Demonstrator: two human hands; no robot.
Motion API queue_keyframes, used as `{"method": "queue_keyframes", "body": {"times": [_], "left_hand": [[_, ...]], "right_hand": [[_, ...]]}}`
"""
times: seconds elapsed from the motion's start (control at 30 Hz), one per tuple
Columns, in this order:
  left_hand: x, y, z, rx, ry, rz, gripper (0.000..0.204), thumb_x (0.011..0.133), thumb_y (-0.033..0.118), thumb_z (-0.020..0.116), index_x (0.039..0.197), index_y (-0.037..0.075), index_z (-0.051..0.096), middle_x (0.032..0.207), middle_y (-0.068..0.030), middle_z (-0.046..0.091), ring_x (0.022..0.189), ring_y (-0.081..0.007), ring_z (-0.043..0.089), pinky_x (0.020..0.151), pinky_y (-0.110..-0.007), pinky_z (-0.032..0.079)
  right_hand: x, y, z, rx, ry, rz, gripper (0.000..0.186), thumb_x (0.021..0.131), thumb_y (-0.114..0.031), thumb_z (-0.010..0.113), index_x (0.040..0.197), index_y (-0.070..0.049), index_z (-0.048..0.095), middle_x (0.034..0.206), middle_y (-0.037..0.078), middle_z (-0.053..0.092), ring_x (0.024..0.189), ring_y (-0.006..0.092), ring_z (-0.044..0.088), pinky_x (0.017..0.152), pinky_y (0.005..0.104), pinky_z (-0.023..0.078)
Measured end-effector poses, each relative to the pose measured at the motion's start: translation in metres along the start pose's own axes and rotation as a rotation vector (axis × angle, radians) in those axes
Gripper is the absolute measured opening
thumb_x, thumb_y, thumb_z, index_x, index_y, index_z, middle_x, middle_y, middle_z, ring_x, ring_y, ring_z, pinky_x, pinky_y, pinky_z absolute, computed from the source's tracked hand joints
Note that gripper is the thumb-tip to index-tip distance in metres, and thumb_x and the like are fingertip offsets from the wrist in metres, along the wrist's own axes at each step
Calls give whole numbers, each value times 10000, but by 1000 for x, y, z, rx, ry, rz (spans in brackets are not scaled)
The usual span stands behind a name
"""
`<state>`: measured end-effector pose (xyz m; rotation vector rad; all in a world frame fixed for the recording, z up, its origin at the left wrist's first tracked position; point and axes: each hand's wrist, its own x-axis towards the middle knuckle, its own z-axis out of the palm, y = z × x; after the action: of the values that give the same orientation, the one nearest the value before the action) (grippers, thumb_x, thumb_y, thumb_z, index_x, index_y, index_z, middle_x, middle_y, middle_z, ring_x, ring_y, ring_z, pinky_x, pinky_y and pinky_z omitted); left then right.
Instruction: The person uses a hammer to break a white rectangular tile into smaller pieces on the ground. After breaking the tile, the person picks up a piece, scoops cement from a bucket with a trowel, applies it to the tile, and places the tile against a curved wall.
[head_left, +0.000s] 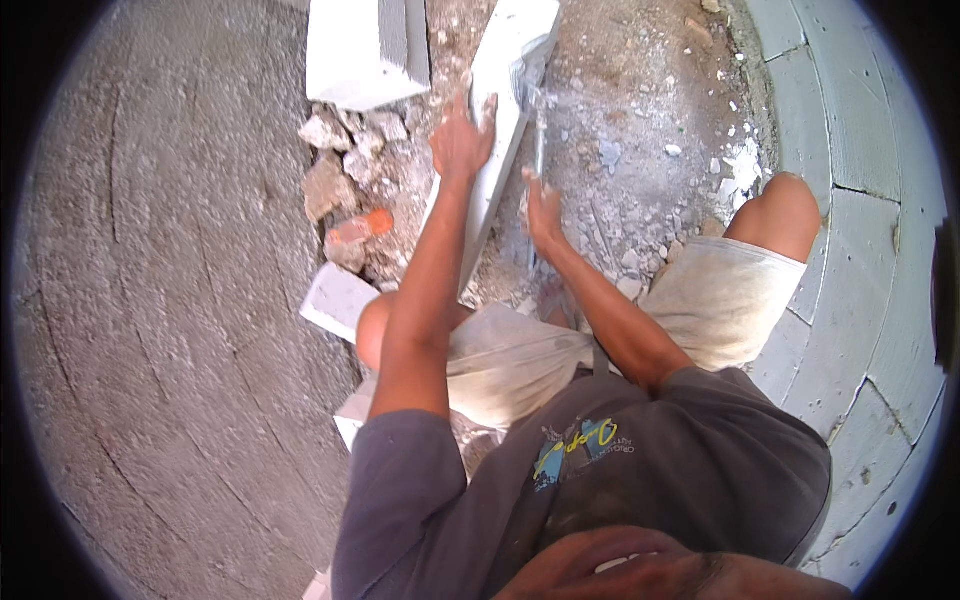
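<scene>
A long, narrow white building block [500,180] lies on the rubble, slanting away from me. My left hand [463,140] rests on its left side, fingers stretched and apart, pressing on the block. Just right of the block, my right hand [543,212] is closed, with its fingers partly hidden. Beside that hand a thin grey strip [541,150] runs up toward a notched, greyish patch on the block's right edge. It is blurred, and whether my fingers hold it is unclear.
A larger white block [365,50] stands at the far left, above broken stones [330,185]. An orange-capped clear bottle [360,227] lies among them. A smaller white block [338,300] is near my left knee. A grey block wall [850,260] curves along the right; rough grey wall [160,280] fills the left.
</scene>
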<state>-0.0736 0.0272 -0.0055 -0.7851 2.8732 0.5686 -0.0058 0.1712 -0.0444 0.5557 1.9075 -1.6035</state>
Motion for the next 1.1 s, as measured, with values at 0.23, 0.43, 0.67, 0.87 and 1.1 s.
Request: {"method": "queue_keyframes", "body": {"times": [0.23,0.43,0.67,0.87,1.1], "left_hand": [[-1,-2,6,-13,85,65,818,992,656,463,1594,115,352,1458,-297,537,1096,-491,673,990,-551,509],[-4,-1,5,3,75,56,820,984,645,485,1596,115,356,1503,-305,494,1132,-502,659,1045,-560,484],[-7,0,3,5,90,73,822,991,674,442,1603,132,350,1523,-307,468,1097,-471,688,1004,-531,515],[0,-6,10,90,5,12,855,985,672,462,1589,77,352,1538,-317,441,1065,-470,699,972,-530,539],[-5,2,1,80,83,45,851,993,691,425,1608,109,339,1533,-378,403,1018,-506,703,891,-535,570]], "right_hand": [[-9,-85,-93,521,-87,-702,479,1057,-569,474,787,-173,480,595,-74,411,429,5,355,331,200,261],[7,-18,-13,111,225,-664,419,1050,-443,546,877,-62,562,613,-16,481,457,103,432,446,268,446],[2,-34,-53,479,-17,-397,406,1058,-445,527,900,-74,580,664,-27,524,470,76,477,405,259,413],[17,-45,-43,367,353,-1102,418,1057,-453,517,853,-91,565,633,-18,464,509,130,492,503,274,443],[6,-1,-25,480,-114,-141,440,1034,-507,533,824,-121,541,604,-49,462,504,48,463,397,273,370]]}}
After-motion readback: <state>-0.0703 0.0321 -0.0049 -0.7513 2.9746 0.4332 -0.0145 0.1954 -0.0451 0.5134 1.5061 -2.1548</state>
